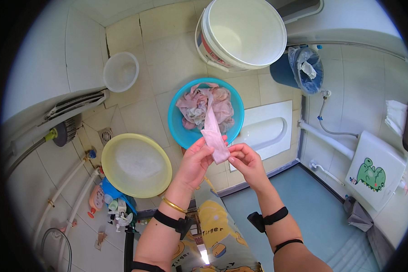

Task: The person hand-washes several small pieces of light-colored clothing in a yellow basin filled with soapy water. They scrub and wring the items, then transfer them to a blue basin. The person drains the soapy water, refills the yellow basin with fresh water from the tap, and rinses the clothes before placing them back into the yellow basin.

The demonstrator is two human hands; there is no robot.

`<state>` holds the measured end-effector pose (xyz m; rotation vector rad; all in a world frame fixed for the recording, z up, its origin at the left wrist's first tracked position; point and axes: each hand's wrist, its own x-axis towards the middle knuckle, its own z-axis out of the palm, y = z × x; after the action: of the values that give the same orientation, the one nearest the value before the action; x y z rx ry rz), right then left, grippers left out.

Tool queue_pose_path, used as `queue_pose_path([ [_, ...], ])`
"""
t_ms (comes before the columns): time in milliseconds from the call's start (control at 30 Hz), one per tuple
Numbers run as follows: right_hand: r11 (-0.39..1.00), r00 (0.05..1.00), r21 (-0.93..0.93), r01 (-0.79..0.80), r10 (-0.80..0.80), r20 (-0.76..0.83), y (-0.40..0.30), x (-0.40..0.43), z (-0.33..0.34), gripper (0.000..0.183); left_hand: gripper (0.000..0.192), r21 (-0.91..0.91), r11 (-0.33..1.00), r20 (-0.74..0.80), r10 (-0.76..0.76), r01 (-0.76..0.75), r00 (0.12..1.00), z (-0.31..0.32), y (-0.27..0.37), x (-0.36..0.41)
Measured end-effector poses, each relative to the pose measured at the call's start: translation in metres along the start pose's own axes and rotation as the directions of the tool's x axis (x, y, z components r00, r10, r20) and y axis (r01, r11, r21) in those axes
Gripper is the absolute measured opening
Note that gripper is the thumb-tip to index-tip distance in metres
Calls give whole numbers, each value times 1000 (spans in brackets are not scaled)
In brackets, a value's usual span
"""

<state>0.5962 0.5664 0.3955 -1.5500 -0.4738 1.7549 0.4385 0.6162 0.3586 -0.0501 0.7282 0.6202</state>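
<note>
A pink strip of cloth (217, 149) is held up between my two hands. My left hand (197, 159) grips it from the left side, thumb on top. At its lower right corner, the fingertips of my right hand (247, 163) pinch the edge. The strip folds over near my left fingers, and its far end trails into a blue plastic basin (174, 127). Crumpled pink and whitish fabric (222, 105) is heaped inside that basin, looking damp.
Left of the basin stands a yellow basin (107, 170) of cloudy water. A large white bucket (212, 51) stands beyond, with a small whitish tub (122, 73) to the left. At right are a squat toilet (285, 112), a lined blue bin (280, 73) and a cistern (370, 170).
</note>
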Motion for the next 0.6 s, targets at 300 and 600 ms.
queue_pose_path([
  [300, 1000, 1000, -28, -1, 1, -1, 12, 3, -7, 22, 47, 146, 989, 2, -10, 10, 1000, -6, -5, 5],
  [600, 977, 917, -207, 55, -131, -377, 16, 69, -45, 42, 63, 885, 466, -230, 438, -1, 869, -53, -26, -6],
])
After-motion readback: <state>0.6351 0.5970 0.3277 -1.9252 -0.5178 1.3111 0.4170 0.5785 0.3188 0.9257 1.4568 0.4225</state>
